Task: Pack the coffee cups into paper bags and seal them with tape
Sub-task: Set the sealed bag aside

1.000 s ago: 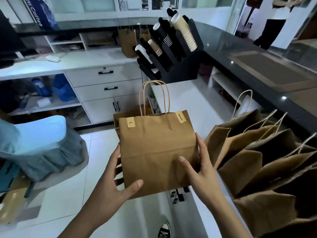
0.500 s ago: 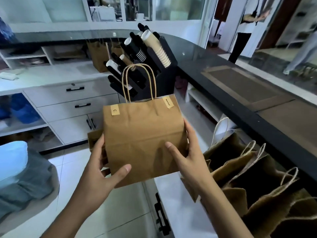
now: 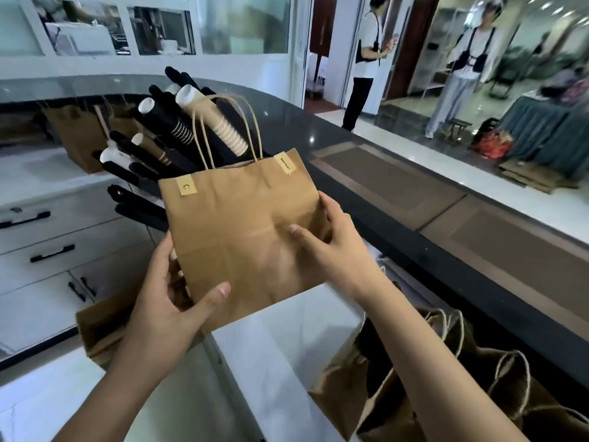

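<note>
Holding a sealed brown paper bag [image 3: 242, 237] up in the air between both hands, the person is keeping it roughly upright, tipped a little to the left, with its twisted-paper handles [image 3: 229, 132] rising from the top edge. The left hand [image 3: 169, 301] is gripping the lower left corner, thumb pressing across the front face and fingers curling out of sight behind; the right hand [image 3: 331, 247] is clasping the right edge, thumb lying on the front and fingers wrapping round the side. The bag is hanging just above the white worktop [image 3: 287, 346], its long axis running from the bottom fold up to the handles, and both hands are sitting level on opposite sides of it, so neither is the nearer. Two small yellow stickers [image 3: 186, 188] are closing the mouth, one at each top corner. The paper is looking matte and stiff with soft creases, bulging slightly in the middle, which suggests something is filling it, though the contents are hidden. To the lower right, more open paper bags [image 3: 462, 378] are crowding together against the dark counter [image 3: 414, 193], well within reach of the right arm; setting this bag down would probably be going that way. Behind, a black rack [image 3: 149, 202] is holding slanted stacks of ribbed paper cups [image 3: 220, 122].
</note>
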`<state>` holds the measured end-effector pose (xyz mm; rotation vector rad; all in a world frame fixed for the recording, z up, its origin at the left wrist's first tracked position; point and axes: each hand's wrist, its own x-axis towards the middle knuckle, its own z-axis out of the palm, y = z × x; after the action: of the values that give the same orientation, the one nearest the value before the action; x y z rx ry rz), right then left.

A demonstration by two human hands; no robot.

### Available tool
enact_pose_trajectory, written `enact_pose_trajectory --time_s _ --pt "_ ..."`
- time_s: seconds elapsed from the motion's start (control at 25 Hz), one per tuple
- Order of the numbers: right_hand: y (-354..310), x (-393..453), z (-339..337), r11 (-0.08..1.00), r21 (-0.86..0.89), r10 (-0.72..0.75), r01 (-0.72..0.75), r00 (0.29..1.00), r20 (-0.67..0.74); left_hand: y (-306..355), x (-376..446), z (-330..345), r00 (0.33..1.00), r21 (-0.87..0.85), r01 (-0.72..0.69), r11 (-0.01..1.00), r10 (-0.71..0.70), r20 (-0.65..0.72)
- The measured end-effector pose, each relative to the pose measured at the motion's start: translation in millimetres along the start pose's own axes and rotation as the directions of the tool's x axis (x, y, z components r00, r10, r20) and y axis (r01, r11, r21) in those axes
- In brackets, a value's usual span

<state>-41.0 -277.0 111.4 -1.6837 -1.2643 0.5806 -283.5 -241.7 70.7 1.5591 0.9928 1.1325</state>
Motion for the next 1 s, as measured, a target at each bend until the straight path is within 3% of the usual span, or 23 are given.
enact_pose_trajectory --time_s 0.2,0.48,1.0 --pt "2.2 69.4 -4.0 0.995 -0.101 0.011 -0.017 0.998 -0.067 -16.6 76.8 4.3 0.995 -0.064 -0.013 0.998 0.019 0.098" --pt "9.7 139.7 3.8 0.992 -0.055 0.103 -0.112 0.983 -0.151 -37.9 159.0 16.0 0.974 -0.097 -0.094 0.991 0.112 0.195" --pt "38.4 263.4 -50.1 0.954 0.209 0.281 -0.216 0.884 -0.374 -51.0 282.1 109.2 0.905 -0.066 -0.272 0.960 0.279 0.320"
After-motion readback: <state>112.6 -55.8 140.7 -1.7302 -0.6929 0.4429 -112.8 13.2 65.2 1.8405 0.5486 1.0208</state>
